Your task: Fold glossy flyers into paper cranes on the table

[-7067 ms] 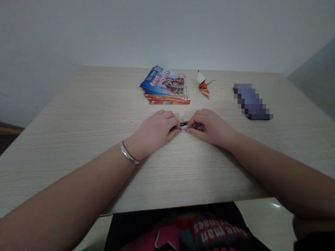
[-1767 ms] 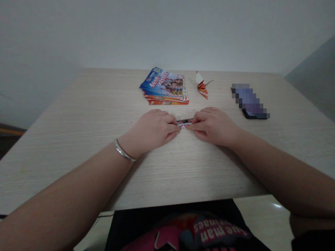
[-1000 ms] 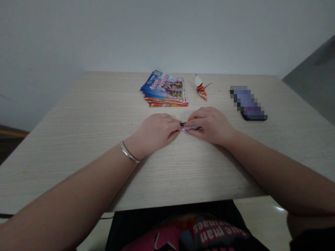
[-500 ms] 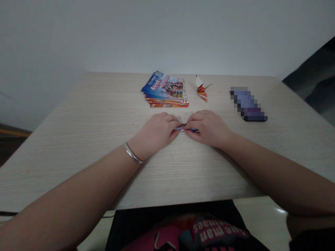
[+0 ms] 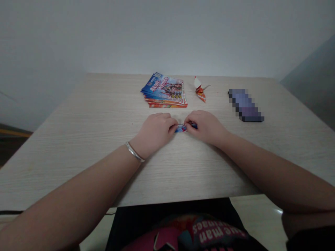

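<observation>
A small folded piece of printed paper (image 5: 181, 128), blue, white and red, lies on the light wooden table (image 5: 91, 132) between my hands. My left hand (image 5: 154, 132), with a silver bracelet on its wrist, has its fingers curled and pinches the paper's left end. My right hand (image 5: 204, 126) is curled too and pinches the right end. Most of the paper is hidden under my fingers.
A stack of colourful printed sheets (image 5: 164, 91) sits further back. To its right stands a folded orange and white paper crane (image 5: 200, 89). A dark phone (image 5: 245, 105) lies at the right. The table's near edge is at my lap.
Both hands stay pinched on the paper and have shifted a little on it, showing more of its blue side. The view has tilted slightly.
</observation>
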A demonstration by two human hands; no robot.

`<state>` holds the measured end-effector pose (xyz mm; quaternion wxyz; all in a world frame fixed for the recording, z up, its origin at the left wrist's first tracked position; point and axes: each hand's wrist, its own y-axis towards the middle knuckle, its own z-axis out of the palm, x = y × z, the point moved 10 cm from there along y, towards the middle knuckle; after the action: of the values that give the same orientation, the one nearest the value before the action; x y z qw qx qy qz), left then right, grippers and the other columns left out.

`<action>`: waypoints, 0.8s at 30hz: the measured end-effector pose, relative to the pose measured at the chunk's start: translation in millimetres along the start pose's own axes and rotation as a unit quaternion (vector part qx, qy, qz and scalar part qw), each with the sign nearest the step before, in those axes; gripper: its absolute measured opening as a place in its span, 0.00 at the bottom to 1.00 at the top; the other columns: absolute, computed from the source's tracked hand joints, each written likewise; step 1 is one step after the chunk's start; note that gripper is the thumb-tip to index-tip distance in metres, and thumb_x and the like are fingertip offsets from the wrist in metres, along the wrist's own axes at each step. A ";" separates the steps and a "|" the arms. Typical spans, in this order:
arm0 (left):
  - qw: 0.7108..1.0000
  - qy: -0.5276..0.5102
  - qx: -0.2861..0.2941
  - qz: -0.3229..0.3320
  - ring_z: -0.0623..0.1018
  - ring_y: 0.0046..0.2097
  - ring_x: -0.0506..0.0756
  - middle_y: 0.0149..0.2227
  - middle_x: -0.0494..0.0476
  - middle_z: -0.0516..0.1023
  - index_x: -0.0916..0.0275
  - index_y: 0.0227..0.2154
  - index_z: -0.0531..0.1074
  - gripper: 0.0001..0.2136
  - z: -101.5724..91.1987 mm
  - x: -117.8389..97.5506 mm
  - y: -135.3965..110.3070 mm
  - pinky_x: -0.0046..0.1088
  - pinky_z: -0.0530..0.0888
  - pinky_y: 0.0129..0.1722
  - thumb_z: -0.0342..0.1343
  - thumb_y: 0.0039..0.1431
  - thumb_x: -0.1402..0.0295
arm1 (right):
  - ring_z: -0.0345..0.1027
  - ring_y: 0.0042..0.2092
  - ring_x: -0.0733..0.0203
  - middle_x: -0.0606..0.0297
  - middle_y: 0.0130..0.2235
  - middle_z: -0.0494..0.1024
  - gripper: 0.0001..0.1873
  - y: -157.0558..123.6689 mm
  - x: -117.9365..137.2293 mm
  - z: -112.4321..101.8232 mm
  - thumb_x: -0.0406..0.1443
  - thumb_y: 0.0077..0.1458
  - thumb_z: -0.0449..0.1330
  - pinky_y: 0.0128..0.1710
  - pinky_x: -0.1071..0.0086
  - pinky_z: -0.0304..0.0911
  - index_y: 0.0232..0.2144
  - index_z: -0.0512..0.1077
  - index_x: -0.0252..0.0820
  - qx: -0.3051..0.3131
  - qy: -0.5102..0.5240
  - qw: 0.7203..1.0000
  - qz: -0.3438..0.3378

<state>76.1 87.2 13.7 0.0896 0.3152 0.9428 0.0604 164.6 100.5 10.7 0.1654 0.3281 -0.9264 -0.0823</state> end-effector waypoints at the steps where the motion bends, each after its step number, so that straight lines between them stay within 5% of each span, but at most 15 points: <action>1: 1.000 -0.006 -0.005 -0.005 0.77 0.40 0.59 0.36 0.60 0.79 0.65 0.39 0.80 0.12 -1.3 0.3 0.3 0.37 0.72 0.42 0.50 0.66 0.68 | 0.71 0.37 0.55 0.56 0.34 0.80 0.10 0.8 -2.2 0.9 0.33 0.58 0.56 0.39 0.64 0.61 0.33 0.78 0.36 0.001 0.011 1.000 0.009; 13: 0.996 0.059 0.051 -0.031 0.78 0.41 0.59 0.40 0.61 0.76 0.64 0.42 0.76 0.10 -4.2 -9.5 6.0 0.33 0.72 0.39 0.52 0.65 0.66 | 0.71 0.38 0.59 0.61 0.35 0.80 0.08 0.9 -11.5 1.8 0.31 0.56 0.58 0.40 0.66 0.62 0.33 0.78 0.41 -0.021 0.089 0.995 0.031; 24: 0.988 -0.102 0.042 -0.110 0.78 0.40 0.57 0.38 0.59 0.79 0.63 0.39 0.78 0.09 5.7 13.2 12.0 0.34 0.72 0.42 0.59 0.60 0.65 | 0.72 0.37 0.59 0.61 0.33 0.81 0.08 1.4 -17.1 3.6 0.32 0.56 0.62 0.40 0.65 0.63 0.35 0.82 0.42 -0.031 0.091 0.995 0.033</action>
<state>73.9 105.1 8.5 0.1786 0.2180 0.9592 -0.0216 175.0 112.5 3.3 0.2616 0.2985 -0.9147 -0.0754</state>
